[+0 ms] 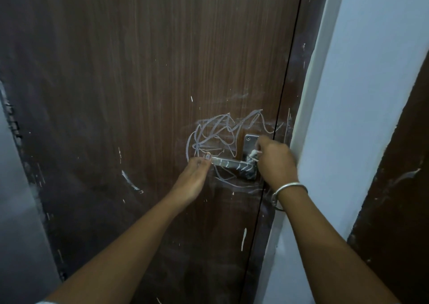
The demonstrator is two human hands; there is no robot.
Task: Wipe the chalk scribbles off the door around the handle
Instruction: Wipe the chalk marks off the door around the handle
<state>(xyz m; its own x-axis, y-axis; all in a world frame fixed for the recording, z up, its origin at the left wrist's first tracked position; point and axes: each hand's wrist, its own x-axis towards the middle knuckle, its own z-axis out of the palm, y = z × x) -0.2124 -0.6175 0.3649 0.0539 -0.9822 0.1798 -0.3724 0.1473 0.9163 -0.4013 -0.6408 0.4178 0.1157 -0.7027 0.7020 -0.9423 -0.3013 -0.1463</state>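
Note:
A dark brown wooden door carries white chalk scribbles looping above, left of and below its metal lever handle. Chalk streaks also mark the lever itself. My left hand holds the free left end of the lever, thumb on top. My right hand grips a small white cloth and presses it against the lever's base at the steel backplate. A metal bangle sits on my right wrist.
The door's closing edge and dark frame run just right of the handle, then a pale wall. Another dark brown panel stands at the far right. A grey wall borders the door's left side.

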